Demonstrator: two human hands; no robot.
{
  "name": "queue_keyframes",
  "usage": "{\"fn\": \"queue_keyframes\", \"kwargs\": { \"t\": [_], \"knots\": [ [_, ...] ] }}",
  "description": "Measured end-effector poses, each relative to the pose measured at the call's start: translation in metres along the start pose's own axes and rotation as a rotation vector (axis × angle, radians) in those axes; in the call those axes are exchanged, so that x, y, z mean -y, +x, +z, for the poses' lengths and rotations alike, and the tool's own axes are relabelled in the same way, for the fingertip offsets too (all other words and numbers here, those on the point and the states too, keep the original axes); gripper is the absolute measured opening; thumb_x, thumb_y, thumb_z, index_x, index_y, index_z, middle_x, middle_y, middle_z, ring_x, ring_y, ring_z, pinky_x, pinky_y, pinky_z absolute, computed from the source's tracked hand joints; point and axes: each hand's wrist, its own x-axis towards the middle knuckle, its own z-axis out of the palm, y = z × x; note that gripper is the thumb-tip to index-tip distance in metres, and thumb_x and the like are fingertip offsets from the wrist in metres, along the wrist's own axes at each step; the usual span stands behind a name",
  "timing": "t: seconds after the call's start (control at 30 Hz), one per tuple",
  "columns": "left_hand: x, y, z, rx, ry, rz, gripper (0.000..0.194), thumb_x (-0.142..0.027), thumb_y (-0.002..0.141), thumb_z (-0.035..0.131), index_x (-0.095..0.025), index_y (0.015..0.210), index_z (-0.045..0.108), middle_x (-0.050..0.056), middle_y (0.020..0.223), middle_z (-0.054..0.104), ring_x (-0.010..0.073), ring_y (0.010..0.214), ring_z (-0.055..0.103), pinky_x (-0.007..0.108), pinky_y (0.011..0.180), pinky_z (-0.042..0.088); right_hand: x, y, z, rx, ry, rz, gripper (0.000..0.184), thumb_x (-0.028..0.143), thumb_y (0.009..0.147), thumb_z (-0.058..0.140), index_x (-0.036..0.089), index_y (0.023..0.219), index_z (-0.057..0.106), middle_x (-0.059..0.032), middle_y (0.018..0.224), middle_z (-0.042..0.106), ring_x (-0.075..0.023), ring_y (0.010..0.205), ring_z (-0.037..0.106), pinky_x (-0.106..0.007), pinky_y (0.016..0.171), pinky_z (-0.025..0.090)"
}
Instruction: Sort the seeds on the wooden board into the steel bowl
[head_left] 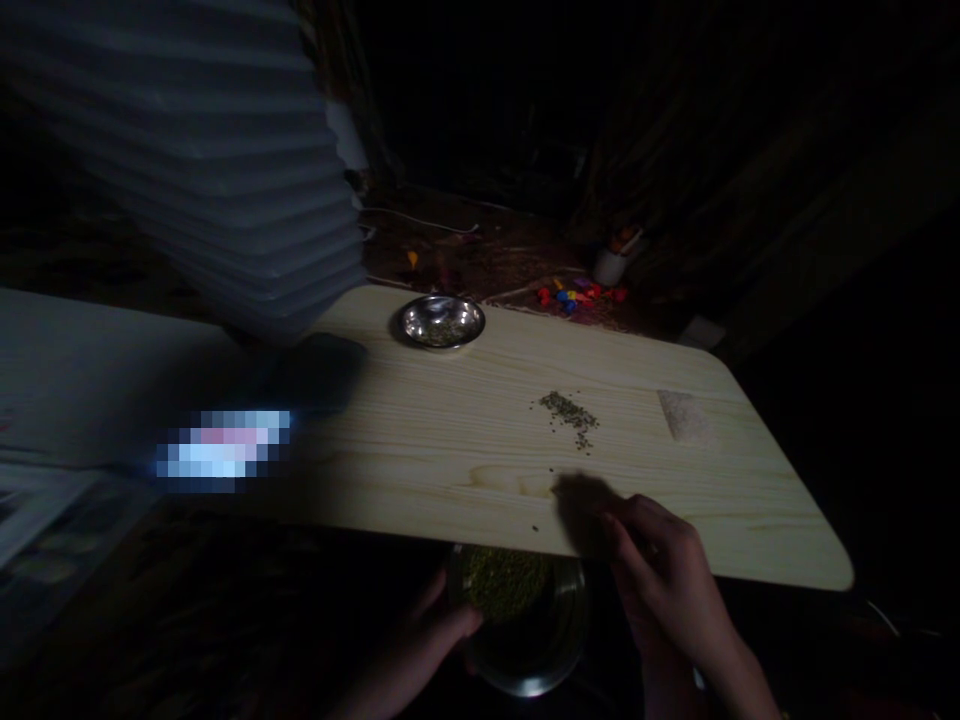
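- Lower centre: the left hand (450, 622) grips the side of a metal bowl (529, 686), thumb over its rim; green grains (506, 580) lie inside.
- Lower right: the right hand (667, 565) hovers at the table (420, 440) edge, fingers curled; I cannot tell whether they pinch anything.
- Right of centre: a loose scatter of grains (568, 412) on the tabletop.
- Upper centre: a smaller steel bowl (414, 322), some grains inside.

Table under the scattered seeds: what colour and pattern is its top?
Pale yellow, with streaky wood grain; the table shows best in the head view.
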Motion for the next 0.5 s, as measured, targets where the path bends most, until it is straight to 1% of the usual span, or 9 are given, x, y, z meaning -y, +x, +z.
{"fn": "queue_keyframes", "kwargs": {
  "t": [0.1, 0.2, 0.27, 0.37, 0.43, 0.47, 0.5],
  "knots": [
    [0.001, -0.001, -0.002, 0.000, -0.003, 0.014, 0.043, -0.036, 0.080, 0.064, -0.022, 0.120, 0.071, 0.009, 0.120, 0.071, 0.0368, 0.120, 0.059, 0.048, 0.111, 0.044, -0.005, 0.004, 0.000, -0.041, -0.035, 0.022, 0.025, 0.034, 0.100, 0.054, 0.021, 0.085, 0.068, -0.0052, 0.079, 0.068, -0.0207, 0.073, 0.063, -0.030, 0.066, 0.047],
    [0.001, -0.001, -0.003, -0.020, 0.012, 0.014, 0.043, -0.038, 0.079, 0.068, -0.024, 0.120, 0.071, 0.009, 0.121, 0.071, 0.0389, 0.124, 0.056, 0.051, 0.115, 0.039, -0.006, 0.013, 0.001, -0.069, -0.035, 0.021, 0.023, 0.034, 0.101, 0.054, 0.020, 0.092, 0.070, -0.0058, 0.083, 0.070, -0.0208, 0.075, 0.063, -0.030, 0.067, 0.047],
    [0.002, -0.001, -0.004, -0.026, 0.015, 0.013, 0.046, -0.037, 0.079, 0.068, -0.024, 0.124, 0.070, 0.009, 0.123, 0.070, 0.0395, 0.125, 0.056, 0.053, 0.116, 0.037, -0.001, 0.020, 0.003, -0.035, -0.036, 0.000, 0.023, 0.033, 0.101, 0.053, 0.020, 0.096, 0.072, -0.0065, 0.085, 0.070, -0.0214, 0.077, 0.064, -0.031, 0.069, 0.048],
    [0.006, 0.000, -0.003, -0.030, 0.010, 0.024, 0.051, -0.037, 0.080, 0.067, -0.026, 0.130, 0.067, 0.009, 0.129, 0.068, 0.0390, 0.125, 0.056, 0.052, 0.115, 0.040, 0.010, 0.022, 0.002, 0.064, -0.047, -0.027, 0.026, 0.032, 0.102, 0.051, 0.020, 0.092, 0.072, -0.0068, 0.085, 0.069, -0.0216, 0.078, 0.064, -0.032, 0.070, 0.048],
    [0.013, 0.001, -0.003, -0.037, 0.009, 0.030, 0.052, -0.038, 0.081, 0.068, -0.028, 0.132, 0.066, 0.008, 0.132, 0.067, 0.0387, 0.128, 0.055, 0.052, 0.116, 0.038, 0.013, 0.019, -0.003, 0.151, -0.010, -0.051, 0.026, 0.032, 0.102, 0.051, 0.021, 0.092, 0.073, -0.0070, 0.088, 0.070, -0.0213, 0.081, 0.065, -0.032, 0.073, 0.050],
    [0.017, 0.001, -0.003, -0.043, 0.009, 0.033, 0.053, -0.039, 0.082, 0.067, -0.029, 0.133, 0.065, 0.008, 0.134, 0.067, 0.0388, 0.131, 0.053, 0.053, 0.118, 0.036, 0.012, 0.017, -0.007, 0.178, 0.018, -0.059, 0.026, 0.032, 0.102, 0.052, 0.021, 0.094, 0.074, -0.0072, 0.091, 0.071, -0.0214, 0.084, 0.066, -0.032, 0.075, 0.050],
    [0.021, 0.002, -0.004, -0.051, 0.009, 0.036, 0.053, -0.039, 0.082, 0.067, -0.030, 0.135, 0.064, 0.008, 0.136, 0.065, 0.0390, 0.135, 0.049, 0.054, 0.119, 0.034, 0.008, 0.015, -0.012, 0.176, 0.039, -0.055, 0.026, 0.033, 0.102, 0.052, 0.021, 0.096, 0.074, -0.0073, 0.093, 0.072, -0.0216, 0.086, 0.067, -0.031, 0.076, 0.051]
  ]
}}
